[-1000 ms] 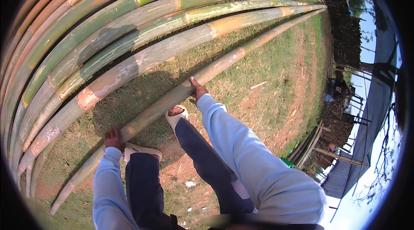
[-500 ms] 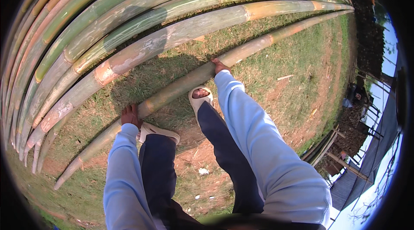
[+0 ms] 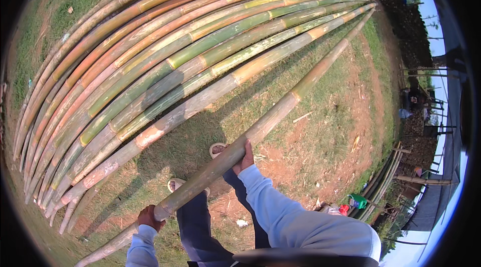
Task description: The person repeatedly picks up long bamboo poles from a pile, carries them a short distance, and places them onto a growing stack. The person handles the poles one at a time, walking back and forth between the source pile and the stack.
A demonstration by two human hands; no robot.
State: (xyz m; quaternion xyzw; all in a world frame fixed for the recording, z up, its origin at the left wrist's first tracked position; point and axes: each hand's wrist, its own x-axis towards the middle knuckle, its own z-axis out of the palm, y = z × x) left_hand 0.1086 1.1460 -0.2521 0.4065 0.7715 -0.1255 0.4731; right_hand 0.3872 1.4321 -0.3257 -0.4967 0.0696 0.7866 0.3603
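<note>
A long bamboo pole point(image 3: 270, 119) runs slantwise from the lower left up toward the upper right, held in both hands in front of the person's legs. The left hand point(image 3: 151, 218) has its grip clamped on the pole's lower part, just beside a pale joint. The right hand point(image 3: 244, 161) clasps it farther up, thumb laid along the side (the fingers underneath are mostly hidden). The held stretch passes over the dark trousers point(image 3: 193, 224) and the cream sandals point(image 3: 172, 186), clear of the grass point(image 3: 320, 126). Whether the far end rests on anything, I cannot tell.

Beyond it lies a broad row of bamboo poles point(image 3: 201, 61), green, grey and orange-brown, their far ends drawing together near the held pole's tip. Off to the right, a green container point(image 3: 357, 201) and a small red object point(image 3: 343, 209) sit beside a stack of thinner poles point(image 3: 385, 181).
</note>
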